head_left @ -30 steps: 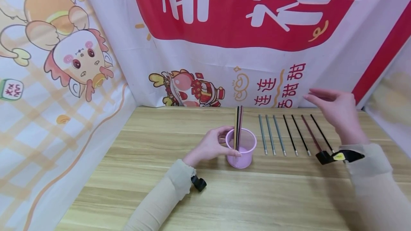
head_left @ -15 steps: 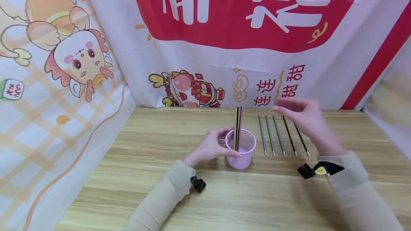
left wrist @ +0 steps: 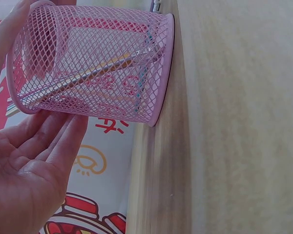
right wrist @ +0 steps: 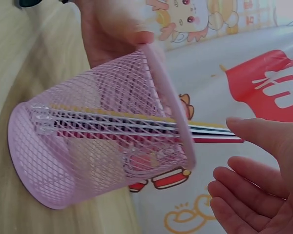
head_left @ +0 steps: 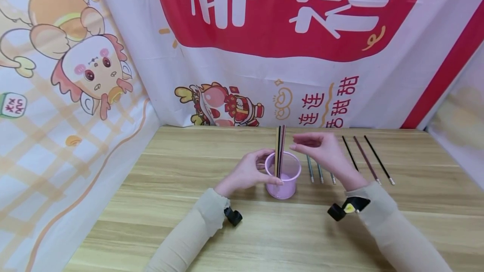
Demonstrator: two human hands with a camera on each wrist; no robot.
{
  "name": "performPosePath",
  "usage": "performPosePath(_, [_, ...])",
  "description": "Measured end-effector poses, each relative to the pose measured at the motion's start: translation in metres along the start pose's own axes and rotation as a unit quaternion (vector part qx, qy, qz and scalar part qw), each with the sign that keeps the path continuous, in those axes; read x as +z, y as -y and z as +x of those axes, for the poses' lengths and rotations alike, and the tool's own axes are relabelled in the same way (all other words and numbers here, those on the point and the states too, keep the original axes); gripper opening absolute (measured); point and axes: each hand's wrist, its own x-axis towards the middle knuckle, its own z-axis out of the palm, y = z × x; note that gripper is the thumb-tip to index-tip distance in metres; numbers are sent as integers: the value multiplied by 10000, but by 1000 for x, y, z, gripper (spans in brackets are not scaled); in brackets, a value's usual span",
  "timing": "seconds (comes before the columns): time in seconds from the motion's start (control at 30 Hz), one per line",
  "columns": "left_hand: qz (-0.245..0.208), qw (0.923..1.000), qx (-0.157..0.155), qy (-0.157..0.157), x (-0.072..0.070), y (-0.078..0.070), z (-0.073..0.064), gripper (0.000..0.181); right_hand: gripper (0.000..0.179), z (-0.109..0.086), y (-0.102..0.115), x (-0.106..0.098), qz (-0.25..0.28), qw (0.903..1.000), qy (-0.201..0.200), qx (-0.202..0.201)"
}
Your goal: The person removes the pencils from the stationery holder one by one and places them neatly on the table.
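A pink mesh pencil cup point(head_left: 281, 190) stands upright on the table, and my left hand point(head_left: 249, 171) holds it near the rim, thumb on the near side. Several pencils point(head_left: 280, 148), yellow, black and dark red among them, lean together inside the cup and stick out above it. Just right of their upper ends is my right hand point(head_left: 327, 154), thumb and fingers apart with nothing between them. In the right wrist view, the thumb point(right wrist: 263, 136) reaches close to the pencil ends; whether it touches them I cannot tell.
Right of the cup lies a row of loose pencils; blue ones point(head_left: 310, 171) are partly hidden under my right hand. Farther right lie a dark red pencil point(head_left: 366, 158) and a black pencil point(head_left: 379, 159). A printed cloth point(head_left: 234, 66) hangs behind the table.
My right hand has swept left from above the right end of the pencil row to beside the cup's pencils. The left hand and cup stay in place.
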Motion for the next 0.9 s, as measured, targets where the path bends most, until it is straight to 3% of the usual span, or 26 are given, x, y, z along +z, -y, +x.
performPosePath(0.23, [36,10000,-30,-27,0,1,1,87,38,6,-13,18,-12,9998,95,-201])
performPosePath(0.5, [137,9999,8,5,0,0,1,86,35,4,-25,32,-206,9997,52,-149])
performPosePath(0.9, [146,9999,25,0,0,1,2,86,28,2,-26,40,-162,9993,-138,-304])
